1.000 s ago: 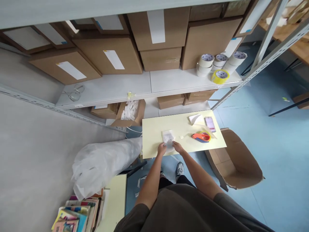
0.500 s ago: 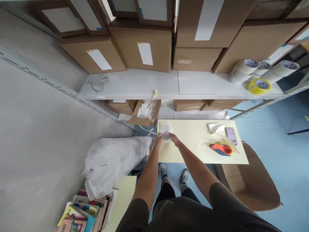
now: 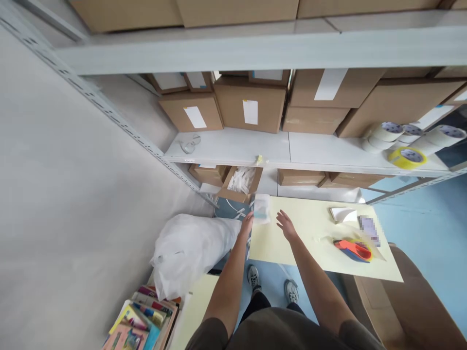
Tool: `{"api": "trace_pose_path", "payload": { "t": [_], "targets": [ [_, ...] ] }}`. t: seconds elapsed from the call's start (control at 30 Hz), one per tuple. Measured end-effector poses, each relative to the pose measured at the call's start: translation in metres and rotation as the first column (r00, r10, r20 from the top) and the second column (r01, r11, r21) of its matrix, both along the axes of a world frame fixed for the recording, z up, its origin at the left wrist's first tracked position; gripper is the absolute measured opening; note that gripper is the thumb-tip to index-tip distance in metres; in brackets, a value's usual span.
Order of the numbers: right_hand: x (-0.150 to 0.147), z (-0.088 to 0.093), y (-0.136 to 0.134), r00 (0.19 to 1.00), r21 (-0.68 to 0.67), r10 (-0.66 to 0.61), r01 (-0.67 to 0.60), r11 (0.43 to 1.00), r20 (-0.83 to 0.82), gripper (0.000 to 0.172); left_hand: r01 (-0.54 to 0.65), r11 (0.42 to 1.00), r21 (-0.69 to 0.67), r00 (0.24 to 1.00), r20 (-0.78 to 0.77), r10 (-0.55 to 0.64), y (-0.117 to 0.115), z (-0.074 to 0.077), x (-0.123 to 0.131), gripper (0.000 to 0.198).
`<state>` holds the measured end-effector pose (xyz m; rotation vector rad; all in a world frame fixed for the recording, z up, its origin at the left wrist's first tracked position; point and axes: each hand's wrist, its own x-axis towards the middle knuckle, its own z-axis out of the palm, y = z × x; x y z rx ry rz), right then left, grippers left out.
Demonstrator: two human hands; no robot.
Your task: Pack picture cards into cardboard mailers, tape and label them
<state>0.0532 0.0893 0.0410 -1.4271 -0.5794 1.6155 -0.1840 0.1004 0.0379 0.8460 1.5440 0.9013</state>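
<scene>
A small translucent white packet (image 3: 261,204) lies at the left back corner of the cream tabletop (image 3: 292,253). Beside its left edge is my left hand (image 3: 247,225), fingers extended; whether they touch the packet is hard to see. My right hand (image 3: 286,226) hovers over the table to the right of the packet, fingers spread and holding nothing. Toward the table's right side lie an orange-and-blue tape dispenser (image 3: 353,250), a white pad of paper (image 3: 343,214) and a blurred-out purple item (image 3: 369,230).
Behind the table, shelves hold cardboard boxes (image 3: 251,107) and tape rolls (image 3: 406,156). An open box of white pieces (image 3: 241,181) sits lower. A large white plastic bag (image 3: 193,253) and stacked books (image 3: 142,321) are at left; an open carton (image 3: 408,296) stands at right.
My right hand has let go of the packet and moved away to the right, its fingers opening. My left hand stays by the packet's left edge. The camera view has tilted up and shifted left.
</scene>
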Motion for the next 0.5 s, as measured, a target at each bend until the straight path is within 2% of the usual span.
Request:
{"api": "trace_pose_path", "payload": {
  "t": [0.13,0.27,0.4,0.5],
  "targets": [
    [0.019,0.030,-0.035,0.982,0.155,0.183,-0.175,0.972,-0.039,0.086,-0.100,0.993,0.065,0.995,0.034,0.098,-0.037,0.035,0.000,0.049],
    [0.031,0.055,-0.054,0.926,0.247,0.374,-0.373,0.895,0.042,0.081,-0.207,0.959,0.192,0.978,0.001,0.211,-0.090,0.069,0.009,0.049],
    [0.027,0.071,-0.074,0.848,0.253,0.523,-0.527,0.811,0.088,0.083,-0.358,0.904,0.233,0.930,-0.002,0.369,-0.170,0.093,0.018,0.047],
    [0.001,0.084,-0.099,0.776,0.285,0.624,-0.622,0.729,0.098,0.081,-0.453,0.853,0.260,0.877,-0.042,0.478,-0.242,0.107,0.015,0.045]
  ]
}}
